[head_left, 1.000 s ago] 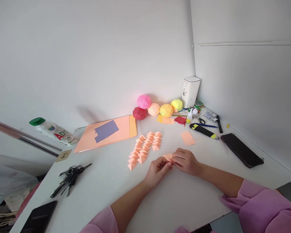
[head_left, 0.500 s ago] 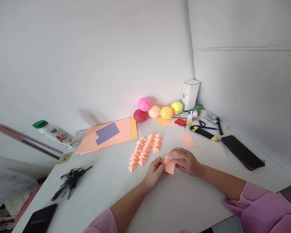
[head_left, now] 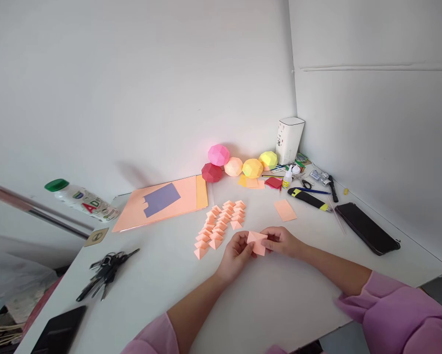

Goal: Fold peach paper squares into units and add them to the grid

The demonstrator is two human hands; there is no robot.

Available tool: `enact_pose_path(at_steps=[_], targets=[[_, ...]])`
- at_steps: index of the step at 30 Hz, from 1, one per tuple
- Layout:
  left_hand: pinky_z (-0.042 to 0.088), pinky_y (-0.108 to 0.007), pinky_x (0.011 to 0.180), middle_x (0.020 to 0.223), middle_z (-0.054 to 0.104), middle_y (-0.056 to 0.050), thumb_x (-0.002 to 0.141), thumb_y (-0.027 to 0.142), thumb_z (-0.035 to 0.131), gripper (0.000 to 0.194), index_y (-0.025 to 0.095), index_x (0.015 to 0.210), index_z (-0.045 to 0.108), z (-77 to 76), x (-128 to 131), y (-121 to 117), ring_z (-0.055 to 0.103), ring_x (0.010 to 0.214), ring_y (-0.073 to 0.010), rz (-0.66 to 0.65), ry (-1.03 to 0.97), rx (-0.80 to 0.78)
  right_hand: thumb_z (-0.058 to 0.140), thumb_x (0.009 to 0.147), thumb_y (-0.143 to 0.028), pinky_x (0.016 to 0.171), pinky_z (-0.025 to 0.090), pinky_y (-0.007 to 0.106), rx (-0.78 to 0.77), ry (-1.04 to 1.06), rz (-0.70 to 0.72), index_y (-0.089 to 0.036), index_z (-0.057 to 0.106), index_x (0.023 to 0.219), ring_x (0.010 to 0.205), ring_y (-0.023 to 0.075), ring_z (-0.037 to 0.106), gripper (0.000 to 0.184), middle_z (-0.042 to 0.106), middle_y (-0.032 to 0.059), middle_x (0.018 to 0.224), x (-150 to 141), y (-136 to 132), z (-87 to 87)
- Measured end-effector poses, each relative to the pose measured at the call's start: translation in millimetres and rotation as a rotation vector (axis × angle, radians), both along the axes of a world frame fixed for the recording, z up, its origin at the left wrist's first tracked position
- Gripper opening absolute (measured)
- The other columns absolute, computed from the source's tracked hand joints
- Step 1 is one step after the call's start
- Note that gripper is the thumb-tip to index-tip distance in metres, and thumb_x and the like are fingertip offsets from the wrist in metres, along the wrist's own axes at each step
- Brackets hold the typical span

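Note:
Between my two hands is a small peach paper piece [head_left: 258, 242], creased, with its top edge folded into slanted flaps. My left hand [head_left: 236, 254] pinches its left side with the thumb in front. On the opposite edge, my right hand [head_left: 281, 242] grips it between thumb and fingers; some fingertips are hidden behind the paper. Just beyond my left hand stand rows of folded peach paper units [head_left: 221, 227], pointed and close together. A flat peach paper rectangle [head_left: 285, 210] lies on the table beyond my right hand.
Faceted paper balls [head_left: 233, 166] line the back wall. Peach sheets [head_left: 132, 209] carry a purple paper piece [head_left: 162, 200]. To the right are a utility knife [head_left: 309, 199], glue bottle [head_left: 287, 178] and black phone [head_left: 366, 228]. Keys [head_left: 106, 272] and a white bottle [head_left: 82, 200] sit left.
My right hand has closed from hovering fingers into a pinch on the paper's right side. The paper has turned, and its top edge now looks folded. The view has shifted slightly.

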State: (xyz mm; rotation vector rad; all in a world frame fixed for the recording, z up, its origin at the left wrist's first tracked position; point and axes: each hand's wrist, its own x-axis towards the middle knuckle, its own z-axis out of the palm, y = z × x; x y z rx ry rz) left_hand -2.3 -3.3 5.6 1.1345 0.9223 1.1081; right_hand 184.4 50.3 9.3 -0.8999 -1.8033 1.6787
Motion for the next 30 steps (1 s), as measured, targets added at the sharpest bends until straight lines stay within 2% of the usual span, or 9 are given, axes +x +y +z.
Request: enact_pose_path(at_steps=[3, 7, 12, 18, 30], targets=[[0.047, -0.031, 0.069, 0.076, 0.060, 0.000, 0.081, 0.037, 0.059, 0.040, 0.022, 0.113, 0.042, -1.1, 0.8, -1.0, 0.059, 0.068, -0.0136, 0.000, 0.000, -0.009, 0.061, 0.079, -0.038, 0.059, 0.046, 0.026, -0.081, 0.048, -0.046, -0.015, 0.060, 0.100, 0.063, 0.0125, 0.056, 0.032, 0.062, 0.0025, 0.076, -0.5, 1.2, -2.2], [0.048, -0.032, 0.072, 0.080, 0.059, 0.000, 0.080, 0.037, 0.060, 0.050, 0.023, 0.123, 0.039, 0.1, 1.0, -3.6, 0.059, 0.071, -0.0139, -0.018, 0.052, 0.047, 0.066, 0.074, -0.038, 0.060, 0.049, 0.029, -0.116, 0.066, -0.072, -0.015, 0.061, 0.100, 0.061, 0.0126, 0.057, 0.035, 0.061, 0.0011, 0.072, -1.5, 1.1, -2.3], [0.048, -0.032, 0.070, 0.081, 0.063, -0.003, 0.079, 0.041, 0.059, 0.039, 0.019, 0.111, 0.052, -0.2, 0.6, -2.8, 0.058, 0.070, -0.0149, -0.056, 0.136, 0.004, 0.066, 0.074, -0.038, 0.061, 0.049, 0.028, -0.129, 0.057, -0.039, -0.015, 0.064, 0.092, 0.065, 0.0132, 0.058, 0.029, 0.062, 0.0018, 0.073, -2.0, -0.1, 1.2], [0.048, -0.030, 0.066, 0.078, 0.064, -0.002, 0.078, 0.039, 0.061, 0.037, 0.018, 0.108, 0.053, -0.1, 0.0, -1.5, 0.057, 0.065, -0.0134, -0.023, 0.108, -0.028, 0.066, 0.075, -0.037, 0.056, 0.045, 0.025, -0.075, 0.065, -0.093, -0.015, 0.064, 0.090, 0.059, 0.0102, 0.053, 0.027, 0.058, -0.0003, 0.070, -3.3, -0.2, 0.4], [0.049, -0.029, 0.064, 0.079, 0.066, -0.004, 0.076, 0.042, 0.062, 0.037, 0.017, 0.104, 0.058, 1.2, 1.3, -2.1, 0.058, 0.064, -0.0135, -0.008, 0.169, -0.059, 0.067, 0.074, -0.039, 0.056, 0.045, 0.026, -0.039, 0.055, -0.069, -0.015, 0.066, 0.082, 0.058, 0.0111, 0.053, 0.025, 0.060, 0.0003, 0.067, -2.8, -0.1, -0.4]])
